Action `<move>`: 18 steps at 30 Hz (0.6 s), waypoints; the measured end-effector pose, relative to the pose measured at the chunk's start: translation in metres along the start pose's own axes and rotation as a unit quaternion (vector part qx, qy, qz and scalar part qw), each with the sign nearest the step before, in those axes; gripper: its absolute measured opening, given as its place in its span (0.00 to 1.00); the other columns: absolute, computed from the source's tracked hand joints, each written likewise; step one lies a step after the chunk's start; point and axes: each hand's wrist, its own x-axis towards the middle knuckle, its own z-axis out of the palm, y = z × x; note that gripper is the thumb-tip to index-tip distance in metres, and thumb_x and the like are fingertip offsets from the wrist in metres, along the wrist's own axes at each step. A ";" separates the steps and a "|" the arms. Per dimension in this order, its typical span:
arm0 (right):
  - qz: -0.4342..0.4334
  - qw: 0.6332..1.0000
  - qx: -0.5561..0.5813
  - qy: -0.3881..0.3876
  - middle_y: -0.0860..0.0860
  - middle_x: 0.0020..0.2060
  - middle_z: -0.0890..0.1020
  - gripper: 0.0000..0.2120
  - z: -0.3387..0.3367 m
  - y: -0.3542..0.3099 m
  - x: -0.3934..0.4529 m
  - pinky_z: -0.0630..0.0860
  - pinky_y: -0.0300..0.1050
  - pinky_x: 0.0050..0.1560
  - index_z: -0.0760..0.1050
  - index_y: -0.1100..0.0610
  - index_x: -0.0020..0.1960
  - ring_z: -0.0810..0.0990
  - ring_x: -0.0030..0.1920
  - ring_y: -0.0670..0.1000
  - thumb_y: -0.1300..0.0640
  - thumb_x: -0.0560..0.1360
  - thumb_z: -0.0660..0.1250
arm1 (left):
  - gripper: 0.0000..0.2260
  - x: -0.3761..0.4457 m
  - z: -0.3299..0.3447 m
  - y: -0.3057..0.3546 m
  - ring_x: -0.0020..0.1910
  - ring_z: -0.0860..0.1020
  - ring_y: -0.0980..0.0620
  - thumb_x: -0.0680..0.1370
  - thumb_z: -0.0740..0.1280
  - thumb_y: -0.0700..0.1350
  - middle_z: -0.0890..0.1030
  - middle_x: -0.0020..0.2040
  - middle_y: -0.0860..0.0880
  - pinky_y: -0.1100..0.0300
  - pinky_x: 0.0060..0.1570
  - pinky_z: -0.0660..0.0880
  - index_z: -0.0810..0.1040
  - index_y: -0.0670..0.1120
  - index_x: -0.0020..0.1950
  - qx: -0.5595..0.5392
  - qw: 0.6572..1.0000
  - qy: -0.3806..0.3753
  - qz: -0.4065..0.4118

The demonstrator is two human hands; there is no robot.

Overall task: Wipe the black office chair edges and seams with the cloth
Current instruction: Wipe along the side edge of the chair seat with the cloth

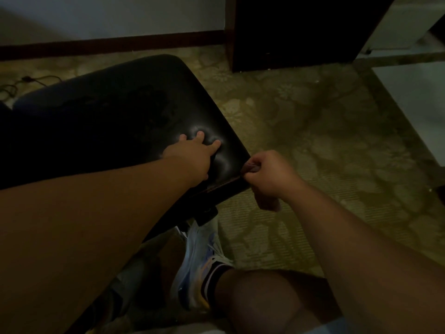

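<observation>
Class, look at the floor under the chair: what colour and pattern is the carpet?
Olive-green carpet with a paler floral pattern, seen best in the head view.

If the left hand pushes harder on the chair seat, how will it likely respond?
The black seat probably yields softly: it already dimples under the left hand's fingertips. Its glossy surface may be slippery. Whether the whole chair would roll can't be told; its base is hidden.

floor (325,141): patterned green carpet. on it: black office chair (108,112), dark cabinet (301,32), cables (24,85) by the wall.
</observation>
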 end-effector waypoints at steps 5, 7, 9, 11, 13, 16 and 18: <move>0.005 0.999 -0.009 0.033 0.49 0.38 0.82 0.04 0.000 -0.001 0.000 0.73 0.40 0.36 0.80 0.51 0.44 0.81 0.40 0.49 0.60 0.74 0.70 | 0.42 0.001 -0.001 0.001 0.80 0.50 0.35 0.79 0.70 0.53 0.42 0.83 0.49 0.32 0.67 0.68 0.42 0.63 0.81 -0.009 1.000 -0.006 -0.004; -0.004 1.000 -0.010 0.012 0.50 0.38 0.83 0.04 0.001 -0.002 0.000 0.77 0.43 0.40 0.82 0.53 0.46 0.82 0.40 0.49 0.61 0.73 0.70 | 0.42 0.000 -0.001 0.000 0.80 0.49 0.35 0.79 0.69 0.53 0.41 0.83 0.49 0.32 0.66 0.69 0.42 0.63 0.81 -0.009 1.000 -0.007 -0.005; -0.009 1.000 -0.011 0.014 0.50 0.38 0.83 0.05 0.002 -0.001 0.000 0.78 0.43 0.40 0.83 0.53 0.47 0.82 0.40 0.49 0.61 0.73 0.70 | 0.42 0.000 -0.001 0.000 0.79 0.50 0.35 0.79 0.69 0.53 0.42 0.83 0.48 0.33 0.67 0.69 0.42 0.63 0.81 -0.005 1.000 -0.005 -0.004; -0.010 0.999 -0.010 0.046 0.50 0.37 0.82 0.04 0.003 -0.003 0.000 0.72 0.39 0.34 0.82 0.53 0.45 0.80 0.38 0.48 0.61 0.74 0.70 | 0.42 0.000 -0.002 0.001 0.80 0.50 0.35 0.79 0.69 0.53 0.41 0.83 0.48 0.33 0.67 0.68 0.42 0.63 0.81 -0.006 1.000 -0.007 -0.004; -0.017 0.999 -0.014 0.038 0.49 0.37 0.82 0.05 0.003 -0.005 0.000 0.70 0.38 0.32 0.81 0.53 0.45 0.79 0.37 0.47 0.61 0.74 0.69 | 0.42 -0.001 -0.004 0.001 0.80 0.49 0.36 0.79 0.69 0.53 0.41 0.83 0.49 0.33 0.67 0.68 0.41 0.63 0.80 -0.011 1.000 -0.012 -0.007; -0.020 0.999 -0.016 0.034 0.48 0.37 0.81 0.04 0.004 -0.007 0.000 0.69 0.36 0.32 0.81 0.53 0.46 0.77 0.36 0.44 0.61 0.74 0.69 | 0.41 -0.001 -0.003 0.002 0.80 0.49 0.35 0.79 0.69 0.54 0.41 0.83 0.49 0.33 0.67 0.68 0.42 0.63 0.81 -0.009 1.000 -0.007 -0.006; -0.014 0.998 -0.017 0.056 0.47 0.35 0.80 0.04 0.002 -0.006 0.000 0.66 0.36 0.30 0.81 0.53 0.45 0.75 0.34 0.42 0.61 0.75 0.69 | 0.41 -0.001 -0.002 0.001 0.80 0.49 0.35 0.79 0.69 0.54 0.42 0.83 0.48 0.33 0.67 0.68 0.42 0.63 0.81 -0.007 1.000 -0.004 -0.002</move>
